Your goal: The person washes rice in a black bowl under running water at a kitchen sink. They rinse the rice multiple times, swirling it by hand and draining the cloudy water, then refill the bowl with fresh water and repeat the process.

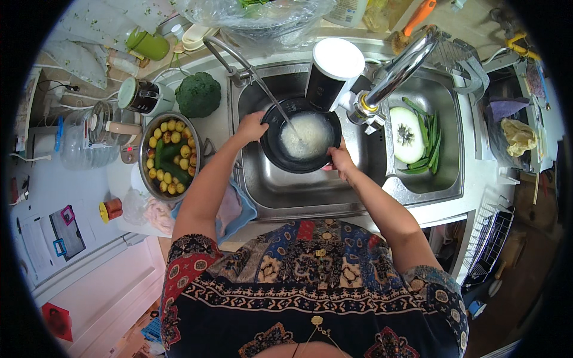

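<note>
Both my hands hold a dark inner cooking pot (277,156) over the larger basin of a steel sink (304,192). My left hand (251,128) grips its left rim, and my right hand (341,161) has its lower right rim. Whitish grains (304,134), which look like rice, lie in the pot under water. A thin stream runs into it from the slim curved faucet (241,58). A black and white cylindrical filter unit (338,58) on the thick chrome faucet (394,74) overhangs the pot's upper right edge.
The smaller basin holds a cut white gourd (406,134) and green pods (432,143). Left of the sink stand a steel bowl (198,145) of small yellow potatoes and green vegetables, a broccoli head (198,94) and a blue basket (239,226). A plastic-wrapped bowl (273,27) sits behind.
</note>
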Demonstrator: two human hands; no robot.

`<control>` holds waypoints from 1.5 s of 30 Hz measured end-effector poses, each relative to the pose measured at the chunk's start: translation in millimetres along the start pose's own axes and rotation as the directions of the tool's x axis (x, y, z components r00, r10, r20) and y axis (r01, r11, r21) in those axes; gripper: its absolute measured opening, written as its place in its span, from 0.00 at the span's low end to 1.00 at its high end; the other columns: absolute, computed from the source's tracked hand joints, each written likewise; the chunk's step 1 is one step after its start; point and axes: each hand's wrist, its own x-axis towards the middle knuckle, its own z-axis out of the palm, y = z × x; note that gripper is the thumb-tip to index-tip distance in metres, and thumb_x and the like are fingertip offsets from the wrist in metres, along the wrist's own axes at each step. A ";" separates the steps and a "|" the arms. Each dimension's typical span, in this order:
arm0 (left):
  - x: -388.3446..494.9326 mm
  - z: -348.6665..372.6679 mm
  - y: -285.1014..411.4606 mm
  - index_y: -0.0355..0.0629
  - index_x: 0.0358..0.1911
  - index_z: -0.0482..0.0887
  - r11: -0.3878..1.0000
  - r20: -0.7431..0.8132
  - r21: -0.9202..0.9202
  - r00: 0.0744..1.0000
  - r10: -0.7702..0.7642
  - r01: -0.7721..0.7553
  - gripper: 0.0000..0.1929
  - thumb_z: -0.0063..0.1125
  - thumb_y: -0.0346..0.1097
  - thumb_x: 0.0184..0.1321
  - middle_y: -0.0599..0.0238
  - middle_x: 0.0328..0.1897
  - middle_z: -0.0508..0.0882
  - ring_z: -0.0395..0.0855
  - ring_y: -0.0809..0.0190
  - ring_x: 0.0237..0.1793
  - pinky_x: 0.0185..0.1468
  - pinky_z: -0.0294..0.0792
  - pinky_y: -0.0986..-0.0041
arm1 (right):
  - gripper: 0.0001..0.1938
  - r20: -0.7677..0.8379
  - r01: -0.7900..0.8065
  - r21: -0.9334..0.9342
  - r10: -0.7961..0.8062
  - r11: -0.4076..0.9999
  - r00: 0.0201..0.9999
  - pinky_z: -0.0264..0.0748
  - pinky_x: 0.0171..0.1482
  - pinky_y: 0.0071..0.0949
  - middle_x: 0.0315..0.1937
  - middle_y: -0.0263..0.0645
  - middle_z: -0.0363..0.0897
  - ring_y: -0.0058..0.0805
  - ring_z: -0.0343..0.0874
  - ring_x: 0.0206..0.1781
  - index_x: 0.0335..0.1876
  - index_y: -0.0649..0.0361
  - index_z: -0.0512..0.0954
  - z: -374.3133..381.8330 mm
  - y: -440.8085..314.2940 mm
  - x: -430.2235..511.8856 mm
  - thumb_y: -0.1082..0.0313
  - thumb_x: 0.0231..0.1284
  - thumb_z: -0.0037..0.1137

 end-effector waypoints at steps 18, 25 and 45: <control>4.7 0.7 0.0 0.42 0.47 0.73 0.999 0.001 0.038 0.999 0.034 -0.034 0.18 0.47 0.28 0.49 0.60 0.23 0.80 0.78 0.64 0.16 0.19 0.71 0.74 | 0.27 -0.004 -0.013 -0.052 0.013 0.999 1.000 0.76 0.21 0.27 0.36 0.36 0.70 0.25 0.73 0.26 0.58 0.40 0.52 -5.0 -0.2 10.7 0.73 0.50 0.37; -10.0 3.0 5.3 0.43 0.47 0.73 0.999 0.031 0.039 0.999 0.026 -0.027 0.18 0.47 0.29 0.48 0.59 0.22 0.80 0.76 0.65 0.14 0.19 0.69 0.73 | 0.30 0.013 -0.026 -0.013 0.026 1.000 1.000 0.76 0.21 0.26 0.39 0.37 0.69 0.26 0.74 0.28 0.60 0.37 0.49 -3.5 10.4 -3.0 0.74 0.50 0.35; -1.5 7.5 9.8 0.45 0.41 0.74 0.947 0.180 -0.277 0.977 -0.119 0.166 0.15 0.50 0.30 0.46 0.70 0.22 0.77 0.73 0.70 0.17 0.17 0.62 0.79 | 0.31 0.000 0.141 0.003 -0.141 0.990 0.990 0.73 0.15 0.22 0.35 0.38 0.69 0.25 0.72 0.25 0.60 0.41 0.49 -15.0 -18.9 -18.1 0.77 0.48 0.36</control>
